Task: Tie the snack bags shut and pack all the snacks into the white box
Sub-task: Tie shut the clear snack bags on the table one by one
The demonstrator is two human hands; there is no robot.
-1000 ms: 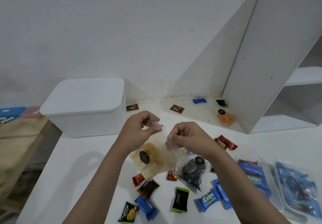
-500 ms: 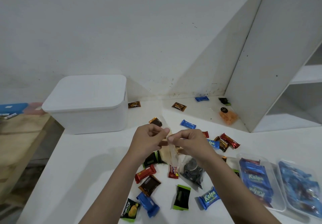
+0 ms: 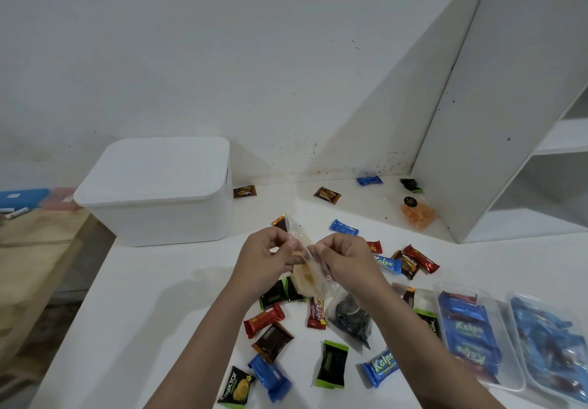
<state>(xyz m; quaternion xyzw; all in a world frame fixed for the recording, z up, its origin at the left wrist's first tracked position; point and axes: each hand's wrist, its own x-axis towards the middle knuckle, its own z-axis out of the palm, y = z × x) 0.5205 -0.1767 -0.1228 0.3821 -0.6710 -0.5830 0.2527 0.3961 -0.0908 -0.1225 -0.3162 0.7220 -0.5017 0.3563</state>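
My left hand (image 3: 267,257) and my right hand (image 3: 345,256) pinch the twisted neck of a clear snack bag (image 3: 307,276) with pale yellow snacks, held just above the white table (image 3: 152,297). Under my right wrist lies a clear bag of dark round cookies (image 3: 350,314). A bag of orange snacks (image 3: 416,213) lies near the back corner. Several small wrapped snacks (image 3: 267,318) are scattered around my hands. The white box (image 3: 159,190) stands at the back left with its lid on.
Two clear plastic trays (image 3: 467,329) of blue Kalpa wafers sit at the right. A white shelf unit (image 3: 509,122) rises at the right rear. A wooden bench (image 3: 35,243) lies left of the table's edge.
The bag has swung from broadside to edge-on and dropped lower, my hands closing together on its neck. The view tilted down, showing more snacks.
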